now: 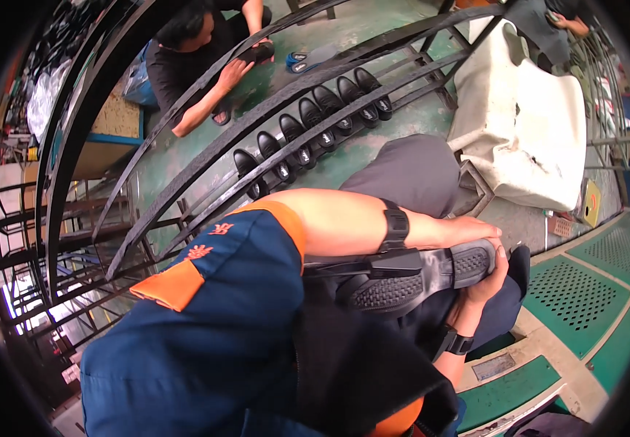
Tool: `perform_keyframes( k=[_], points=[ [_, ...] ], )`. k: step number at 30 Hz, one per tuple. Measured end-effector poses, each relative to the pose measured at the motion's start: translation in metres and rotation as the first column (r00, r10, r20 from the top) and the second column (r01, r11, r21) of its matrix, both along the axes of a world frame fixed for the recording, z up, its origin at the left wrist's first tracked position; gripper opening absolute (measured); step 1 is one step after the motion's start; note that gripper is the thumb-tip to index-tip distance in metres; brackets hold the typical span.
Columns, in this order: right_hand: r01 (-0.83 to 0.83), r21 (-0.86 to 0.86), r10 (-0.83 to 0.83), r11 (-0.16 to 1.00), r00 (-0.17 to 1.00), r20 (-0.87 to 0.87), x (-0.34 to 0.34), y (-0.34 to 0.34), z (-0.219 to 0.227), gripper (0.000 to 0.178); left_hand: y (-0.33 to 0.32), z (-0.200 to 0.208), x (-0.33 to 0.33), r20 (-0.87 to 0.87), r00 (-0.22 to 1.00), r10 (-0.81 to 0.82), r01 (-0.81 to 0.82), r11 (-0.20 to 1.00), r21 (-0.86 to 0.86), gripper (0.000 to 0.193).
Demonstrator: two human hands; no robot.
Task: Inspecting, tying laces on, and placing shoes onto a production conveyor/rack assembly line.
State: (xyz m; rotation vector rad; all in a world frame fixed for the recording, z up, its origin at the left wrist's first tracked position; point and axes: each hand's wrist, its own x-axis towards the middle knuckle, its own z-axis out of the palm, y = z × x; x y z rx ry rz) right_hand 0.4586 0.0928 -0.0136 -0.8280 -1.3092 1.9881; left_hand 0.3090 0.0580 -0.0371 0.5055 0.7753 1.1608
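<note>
A black shoe lies across my lap with its sole turned up, toe toward the left and heel toward the right. Smudged grey marks cover the smooth middle of the sole. From the left, my left hand reaches along the far side of the heel, its fingers closed against that edge. My right hand comes up from below and curls round the heel's right end. The fingertips of both hands nearly meet there. Part of the shoe's upper is hidden beneath the sole. A black strapped device sits on my left wrist.
Several black shoes stand in a row on a dark metal rack ahead. Beyond it, a crouching person holds a dark object. A cream cloth-covered block stands ahead right, near green perforated panels.
</note>
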Motion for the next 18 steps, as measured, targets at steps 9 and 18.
perform_keyframes(
  k=[9,18],
  points=[
    [0.087,0.291,-0.123,0.953,0.986,0.109,-0.027,-0.025,0.057,0.048,-0.012,0.022,-0.007,-0.189,0.976,0.111,-0.064,0.969,0.237,0.043],
    [0.141,-0.165,-0.168,0.976,0.972,-0.162,0.007,0.046,0.015,0.058,-0.041,0.038,-0.019,-0.084,0.996,-0.022,0.006,0.983,-0.184,0.060]
  ],
)
